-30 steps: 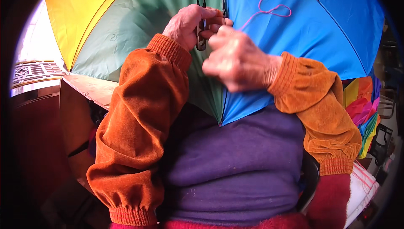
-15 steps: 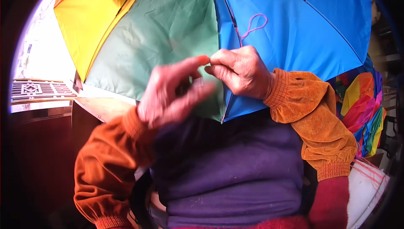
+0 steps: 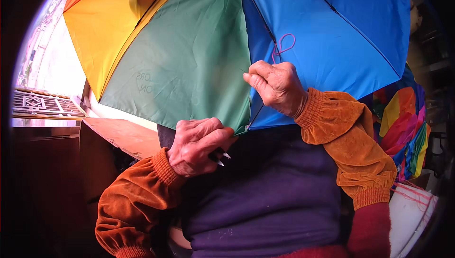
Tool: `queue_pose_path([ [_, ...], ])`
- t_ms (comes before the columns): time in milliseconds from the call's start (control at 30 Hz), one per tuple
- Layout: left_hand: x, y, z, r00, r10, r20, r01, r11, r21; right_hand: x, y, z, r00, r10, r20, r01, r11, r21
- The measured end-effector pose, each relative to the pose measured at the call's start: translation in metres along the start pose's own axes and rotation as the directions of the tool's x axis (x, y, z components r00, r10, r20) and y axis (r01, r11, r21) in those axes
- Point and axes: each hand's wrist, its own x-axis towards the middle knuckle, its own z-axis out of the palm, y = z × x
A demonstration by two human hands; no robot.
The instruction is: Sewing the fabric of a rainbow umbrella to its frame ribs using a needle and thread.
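A rainbow-coloured umbrella [image 3: 204, 45] is spread open in front of me, its green and blue panels nearest. My left hand [image 3: 199, 146] is closed around small thread snips [image 3: 222, 157]; two bright pointed tips show below the fingers, and the rest is hidden in the palm. The thumb and forefinger of that hand lie close to the rib end [image 3: 247, 127] at the umbrella's near edge. Over the blue panel, my right hand [image 3: 277, 85] is pinched shut; whatever it holds is too small to make out. Just above it a pink cord loop [image 3: 283, 47] hangs at a rib.
Colourful folded fabric [image 3: 403, 120] is heaped at the right, above a white board or bag [image 3: 411, 215] with red threads across it. At the left, an orange-brown panel [image 3: 125, 135] lies beside a metal window grille [image 3: 45, 104].
My left hand has dropped down and away from the right hand, toward the umbrella's near edge, and the snip tips now show. The right hand stays pinched, slightly lower and further right.
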Motion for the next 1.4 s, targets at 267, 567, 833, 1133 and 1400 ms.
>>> queue_pose_path([
  [267,-0.002,-0.006,0.005,0.997,-0.073,-0.03,0.075,0.996,0.041,-0.009,0.006,0.002,0.996,-0.021,0.09,0.03,0.995,-0.092],
  [567,0.045,-0.035,-0.003,0.73,-0.346,0.589,0.608,0.723,-0.329,0.026,0.014,-0.064,0.793,0.589,-0.158,-0.361,0.662,0.657],
  [833,0.096,-0.09,0.094,0.46,-0.886,0.052,0.875,0.443,-0.196,0.023,0.05,-0.101,0.653,0.709,-0.265,-0.064,0.401,0.914],
  [1133,0.095,-0.077,0.105,0.395,-0.909,-0.131,0.821,0.413,-0.394,0.014,0.068,-0.206,0.71,0.505,-0.49,0.271,0.447,0.853],
  [1400,0.122,-0.072,0.1,0.399,-0.917,0.001,0.876,0.38,-0.296,0.005,0.046,-0.341,0.687,0.326,-0.65,0.416,0.556,0.719],
])
